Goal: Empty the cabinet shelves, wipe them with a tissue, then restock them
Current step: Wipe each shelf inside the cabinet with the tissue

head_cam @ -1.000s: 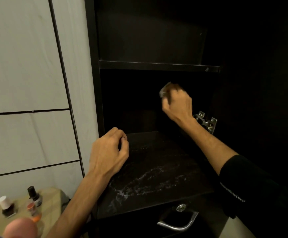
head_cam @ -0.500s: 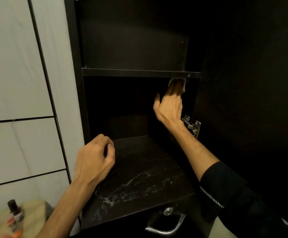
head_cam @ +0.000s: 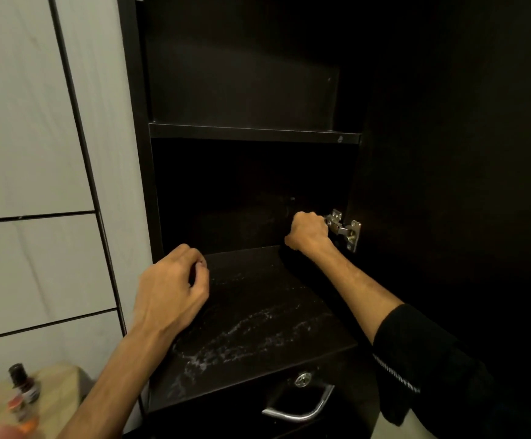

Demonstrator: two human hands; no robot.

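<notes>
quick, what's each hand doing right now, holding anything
Left hand: fingers loosely curled, holding nothing, hovering at the front left of the dark streaked lower shelf.
Right hand: fisted beside the silver metal door hinge; whether it holds anything cannot be told.

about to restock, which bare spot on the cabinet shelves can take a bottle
The lower shelf is bare between the left hand and right forearm, though smeared white. The upper shelf also looks bare. It is tighter at the back right, around the right hand and hinge.
</notes>
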